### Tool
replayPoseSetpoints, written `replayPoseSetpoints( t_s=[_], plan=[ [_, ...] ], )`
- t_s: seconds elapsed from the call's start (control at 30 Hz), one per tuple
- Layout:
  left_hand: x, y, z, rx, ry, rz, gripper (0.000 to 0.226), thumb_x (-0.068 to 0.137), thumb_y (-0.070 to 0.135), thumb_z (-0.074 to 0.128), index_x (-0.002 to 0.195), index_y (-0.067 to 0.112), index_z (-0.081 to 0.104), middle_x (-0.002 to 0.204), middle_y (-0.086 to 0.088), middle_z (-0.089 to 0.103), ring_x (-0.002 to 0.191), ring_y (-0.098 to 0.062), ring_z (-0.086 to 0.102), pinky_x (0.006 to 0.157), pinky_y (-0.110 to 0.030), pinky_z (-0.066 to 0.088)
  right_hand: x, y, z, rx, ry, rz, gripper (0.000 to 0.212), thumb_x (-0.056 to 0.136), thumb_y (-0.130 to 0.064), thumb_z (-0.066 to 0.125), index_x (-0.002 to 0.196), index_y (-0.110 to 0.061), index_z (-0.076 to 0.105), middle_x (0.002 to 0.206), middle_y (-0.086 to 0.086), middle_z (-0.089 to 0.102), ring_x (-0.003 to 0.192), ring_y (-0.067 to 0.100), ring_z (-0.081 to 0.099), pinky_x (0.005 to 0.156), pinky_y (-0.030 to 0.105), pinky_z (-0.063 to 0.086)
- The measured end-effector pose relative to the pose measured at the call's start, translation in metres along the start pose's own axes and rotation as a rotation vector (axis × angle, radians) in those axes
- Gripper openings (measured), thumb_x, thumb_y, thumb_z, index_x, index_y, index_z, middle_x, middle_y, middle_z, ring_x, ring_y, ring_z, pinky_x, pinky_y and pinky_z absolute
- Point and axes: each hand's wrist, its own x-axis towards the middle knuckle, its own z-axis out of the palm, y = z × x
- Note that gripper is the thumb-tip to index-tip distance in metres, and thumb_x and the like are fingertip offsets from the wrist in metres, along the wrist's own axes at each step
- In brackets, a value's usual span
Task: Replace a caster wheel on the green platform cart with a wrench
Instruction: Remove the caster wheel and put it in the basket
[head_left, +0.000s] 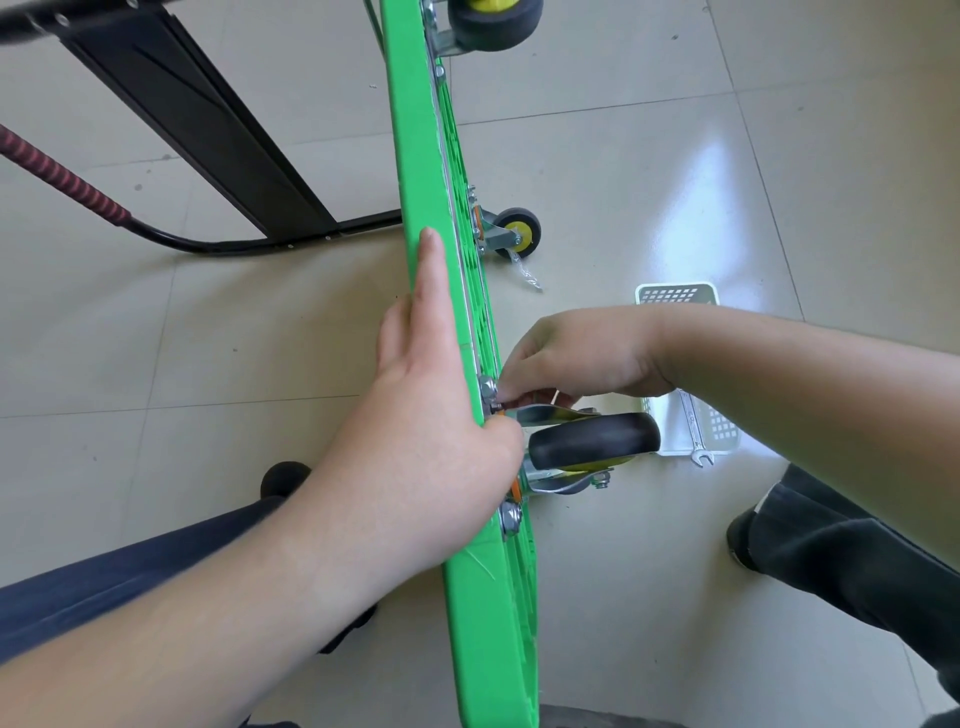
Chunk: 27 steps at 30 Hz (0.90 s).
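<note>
Your green platform cart (423, 171) stands on its edge, running from the top centre of the frame down to the bottom centre, its underside facing the right. The caster wheel (595, 439) you are working on sits just below the middle of the frame, its black tyre pointing right. Your left hand (431, 415) lies flat along the cart's edge with the fingers straight, steadying it; the thumb side reaches toward the caster's mounting plate. Your right hand (576, 358) comes in from the right, its fingertips pinching a small fastener at the top of that plate, though what exactly they hold is too small to tell.

The step looks like hand-turning a nut or bolt on the plate, either starting it or finishing it off; which one cannot be told. The wrench (693, 428) lies untouched on the white basket (675, 296) at the right centre, on the floor. Your next move probably calls for reaching for it while the left hand keeps the cart from tipping.

No brand, label or writing can be read anywhere.
</note>
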Motion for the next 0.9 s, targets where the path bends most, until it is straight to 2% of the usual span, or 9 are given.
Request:
replayPoseSetpoints(
  t_s=[0.07, 0.2, 0.27, 0.37, 0.5, 0.6, 0.73, 0.83, 0.9],
  plan=[
    [-0.0006, 0.001, -0.0005, -0.008, 0.0, -0.004, 0.117, 0.091, 0.015, 0.062, 0.152, 0.056, -0.028, 0.165, 0.027, -0.001, 0.076, 0.023, 0.047, 0.057, 0.003, 0.038, 0.0002, -0.0002, -0.001, -0.002, -0.014, -0.007, 0.019, 0.094, -0.024, 0.07, 0.079, -0.013, 0.072, 0.068, -0.005, 0.061, 0.071, 0.016, 0.053, 0.066, 0.025, 0.044],
    [-0.0012, 0.0025, -0.0017, -0.009, -0.002, -0.017, 0.118, 0.09, 0.017, 0.063, 0.149, 0.06, -0.03, 0.163, 0.032, -0.002, 0.079, 0.006, 0.058, 0.057, 0.0, 0.042, 0.0012, 0.0002, -0.0034, 0.023, -0.046, -0.002, 0.005, 0.09, -0.016, 0.073, 0.09, -0.011, 0.075, 0.081, 0.001, 0.064, 0.078, 0.019, 0.056, 0.069, 0.026, 0.047],
    [-0.0013, 0.0019, -0.0019, -0.01, -0.003, -0.009, 0.118, 0.09, 0.016, 0.063, 0.15, 0.058, -0.03, 0.165, 0.028, -0.003, 0.083, 0.005, 0.051, 0.058, 0.004, 0.038, 0.0021, 0.0008, -0.0027, 0.059, -0.066, 0.02, 0.007, 0.091, -0.013, 0.07, 0.084, -0.014, 0.073, 0.079, 0.0, 0.063, 0.079, 0.02, 0.054, 0.068, 0.026, 0.045],
    [-0.0007, -0.0001, -0.0013, -0.021, 0.002, -0.003, 0.118, 0.091, 0.015, 0.063, 0.152, 0.055, -0.029, 0.167, 0.021, 0.001, 0.109, 0.002, 0.038, 0.062, 0.01, 0.033, 0.006, 0.0023, -0.0022, 0.128, -0.035, 0.068, 0.016, 0.092, -0.018, 0.065, 0.077, -0.014, 0.07, 0.079, 0.001, 0.062, 0.08, 0.023, 0.05, 0.069, 0.029, 0.042],
    [0.0002, -0.0001, -0.0008, -0.012, 0.004, -0.005, 0.119, 0.09, 0.017, 0.065, 0.151, 0.056, -0.03, 0.165, 0.024, 0.001, 0.089, 0.003, 0.043, 0.064, 0.01, 0.034, 0.0068, 0.0022, -0.0024, 0.08, -0.022, 0.06, 0.024, 0.094, -0.022, 0.067, 0.071, -0.015, 0.069, 0.07, -0.002, 0.063, 0.073, 0.02, 0.051, 0.067, 0.027, 0.043],
    [0.0005, 0.0004, -0.0008, -0.017, 0.004, -0.005, 0.119, 0.091, 0.016, 0.065, 0.152, 0.055, -0.029, 0.166, 0.022, 0.002, 0.106, 0.004, 0.035, 0.063, 0.013, 0.029, 0.0059, 0.0023, -0.0042, 0.072, -0.029, 0.035, 0.022, 0.093, -0.02, 0.07, 0.072, -0.013, 0.069, 0.064, -0.003, 0.059, 0.065, 0.016, 0.049, 0.062, 0.024, 0.042],
    [-0.0001, 0.0025, -0.0017, -0.017, -0.001, -0.019, 0.119, 0.09, 0.016, 0.064, 0.149, 0.06, -0.03, 0.164, 0.029, -0.002, 0.088, 0.004, 0.048, 0.064, 0.009, 0.035, 0.0068, 0.002, -0.0047, 0.086, -0.081, 0.02, 0.01, 0.09, -0.014, 0.073, 0.08, -0.013, 0.072, 0.073, -0.002, 0.062, 0.071, 0.016, 0.052, 0.065, 0.024, 0.044],
    [0.0001, 0.0009, -0.0016, -0.014, 0.002, -0.012, 0.119, 0.09, 0.017, 0.065, 0.15, 0.058, -0.03, 0.166, 0.028, -0.002, 0.104, -0.008, 0.052, 0.066, 0.01, 0.033, 0.0065, 0.0027, -0.0022, 0.115, -0.096, 0.048, 0.011, 0.09, -0.011, 0.07, 0.079, -0.014, 0.071, 0.068, -0.005, 0.061, 0.071, 0.017, 0.051, 0.063, 0.024, 0.042],
    [0.0013, -0.002, -0.0003, -0.014, 0.01, 0.007, 0.12, 0.091, 0.016, 0.066, 0.152, 0.054, -0.029, 0.168, 0.022, -0.001, 0.122, 0.0, 0.03, 0.062, 0.014, 0.024, 0.0065, 0.0029, -0.001, 0.15, -0.092, 0.08, 0.009, 0.09, -0.014, 0.067, 0.081, -0.014, 0.069, 0.071, -0.003, 0.061, 0.076, 0.021, 0.05, 0.065, 0.027, 0.04]
  ],
)
